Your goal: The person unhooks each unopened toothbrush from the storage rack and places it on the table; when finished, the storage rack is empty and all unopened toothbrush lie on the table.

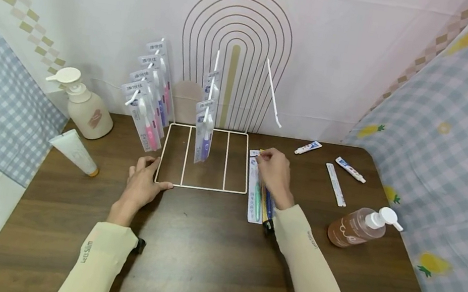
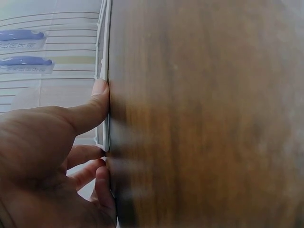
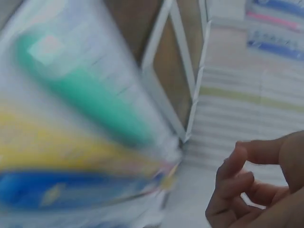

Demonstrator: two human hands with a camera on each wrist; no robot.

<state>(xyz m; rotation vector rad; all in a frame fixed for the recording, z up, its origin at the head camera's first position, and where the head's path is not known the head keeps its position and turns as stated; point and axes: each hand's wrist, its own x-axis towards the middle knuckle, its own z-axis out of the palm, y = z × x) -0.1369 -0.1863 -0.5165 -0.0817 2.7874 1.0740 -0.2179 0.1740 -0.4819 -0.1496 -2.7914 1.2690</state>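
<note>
Left hand (image 1: 141,186) steadies the white wire rack (image 1: 201,188), thumb pressed on its front rail, fingers loosely spread. Right hand (image 1: 274,174) rests on the toothbrush pack (image 1: 255,201) lying beside the rack, fingertips curling at its top edge (grip unclear). Best to pinch there firmly before lifting.

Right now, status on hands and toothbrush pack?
Left hand steadies white rack. Right hand on toothbrush pack, grip unclear. Nothing between pack and rack.
</note>
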